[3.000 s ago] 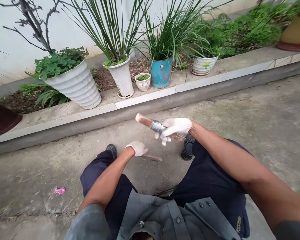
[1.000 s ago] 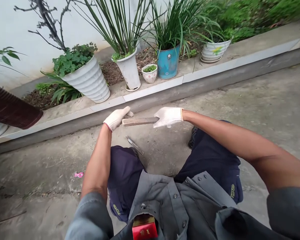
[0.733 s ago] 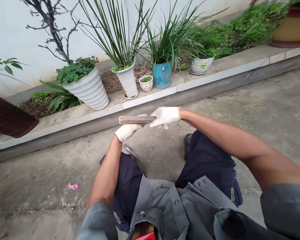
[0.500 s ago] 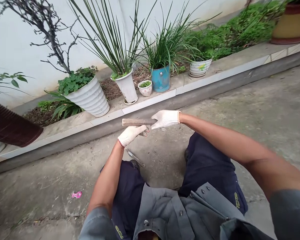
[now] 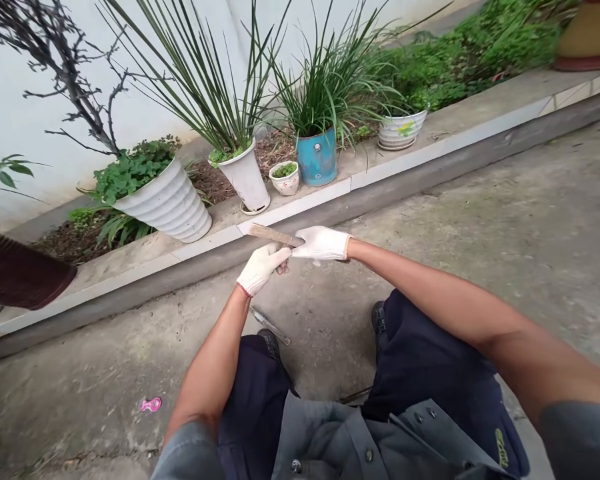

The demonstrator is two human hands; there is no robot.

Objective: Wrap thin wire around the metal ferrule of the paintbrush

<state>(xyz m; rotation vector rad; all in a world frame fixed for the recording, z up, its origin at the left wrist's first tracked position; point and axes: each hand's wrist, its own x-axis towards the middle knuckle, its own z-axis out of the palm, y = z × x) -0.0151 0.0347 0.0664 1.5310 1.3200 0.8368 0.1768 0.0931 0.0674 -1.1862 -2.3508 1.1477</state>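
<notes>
My right hand [image 5: 323,243], in a white knit glove, is closed around one end of a flat, weathered wooden stick [image 5: 269,233]. The stick's free end points left and slightly up. Just below it, my gloved left hand [image 5: 261,268] has its fingers curled and its thumb reaching toward the right fingertips. Bare fingertips show past the left glove. Whatever the left fingers pinch is too small or hidden to name. A thin line, perhaps wire, shows on the stick near the right fingers.
A slim greyish tool [image 5: 270,325] lies on the concrete by my left shoe [image 5: 269,342]. Further left is a small pink object [image 5: 151,404]. Ahead, a low tiled ledge [image 5: 300,208] carries a ribbed white pot [image 5: 173,203], a tall white pot [image 5: 247,180] and a blue bucket [image 5: 317,160].
The stick has turned from nearly level to sloping, its free end raised. Both hands have shifted slightly, and the left thumb now sits nearer the right fingertips. The view has tilted a little.
</notes>
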